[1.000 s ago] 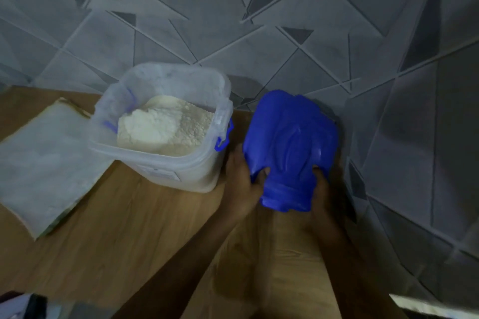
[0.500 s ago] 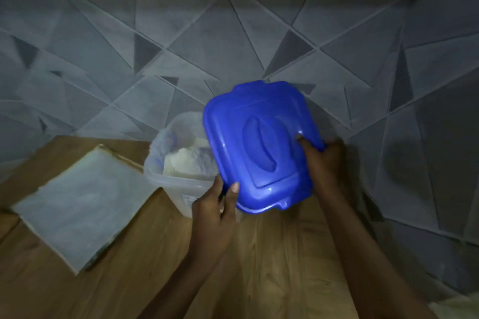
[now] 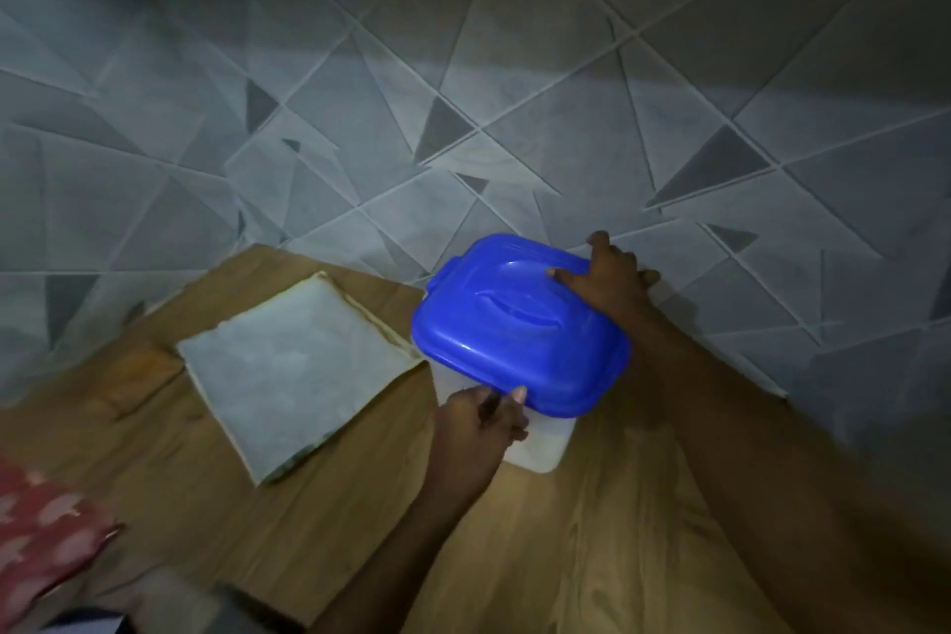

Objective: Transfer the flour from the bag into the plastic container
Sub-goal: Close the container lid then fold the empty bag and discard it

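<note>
Mostly hidden plastic container (image 3: pixel 540 443), blue lid (image 3: pixel 520 330) covering flour

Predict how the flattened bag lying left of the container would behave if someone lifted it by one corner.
The flattened bag would probably droop and fold, since it looks thin and lies flat on the wooden table. It seems empty, so likely very light.

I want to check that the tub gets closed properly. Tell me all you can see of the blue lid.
The blue lid is glossy moulded plastic, squarish with rounded corners, a raised centre panel with an oval recess, and a small tab at its far left edge. It sits on the translucent plastic container, slightly tilted; whether it is snapped shut cannot be told. The left hand pinches its near edge, and the right hand presses its far right corner.
</note>
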